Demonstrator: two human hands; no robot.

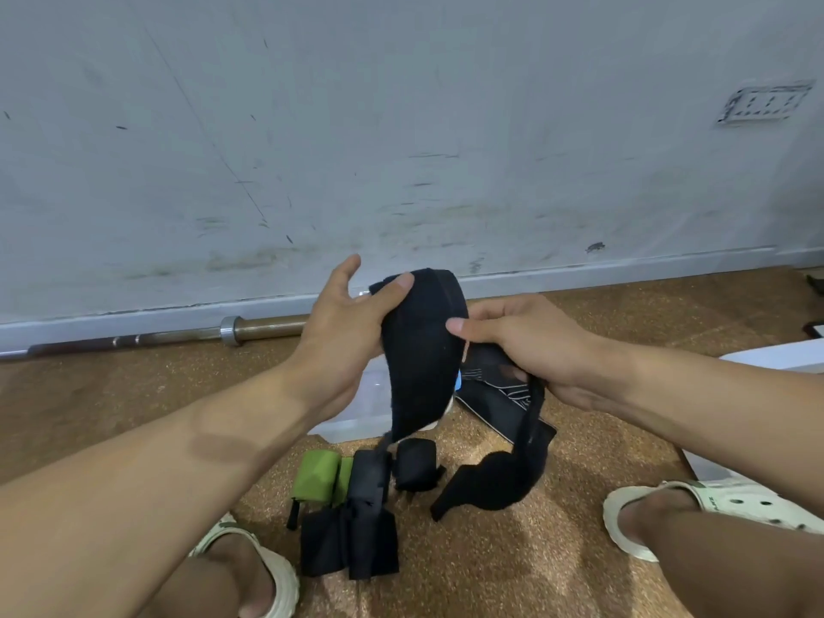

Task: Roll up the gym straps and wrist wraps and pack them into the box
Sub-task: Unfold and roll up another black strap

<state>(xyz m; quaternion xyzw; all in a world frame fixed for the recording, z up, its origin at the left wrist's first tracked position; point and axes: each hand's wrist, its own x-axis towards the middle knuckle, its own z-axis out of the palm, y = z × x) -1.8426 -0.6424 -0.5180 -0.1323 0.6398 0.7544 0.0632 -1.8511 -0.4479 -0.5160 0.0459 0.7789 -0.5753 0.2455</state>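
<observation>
- Head view, only one supplied. Person crouches over cork floor (pixel 512 568); both hands up at centre frame on one black wrap (pixel 421 350).
- Left hand (pixel 348 318): thumb pressed on wrap's top-left edge, forefinger lifted clear; other fingers hidden behind cloth. Grip closed on the wrap's upper end.
- Right hand (pixel 526 345): thumb and forefinger pinch wrap's right edge; lower fingers curl round a thin black tail (pixel 528 421).
- Key relation: wrap's long axis runs top to bottom, arched at the top between both grips. Free end hangs below, nearer left forearm. Tail drops from the right grip down-left to a limp black strap (pixel 495 481) on the floor.
- Judgement: rolling wd start at the held top, slack feeding up from below; rt hand nearer the tail.
- Clear box (pixel 356 421) sits on floor directly behind and below hands, mostly hidden.
- Rolled items lie before it: green roll (pixel 314 477), black rolls (pixel 414 463). Not yet boxed.
- Barbell (pixel 147 336) along wall (pixel 401 127), well apart.
</observation>
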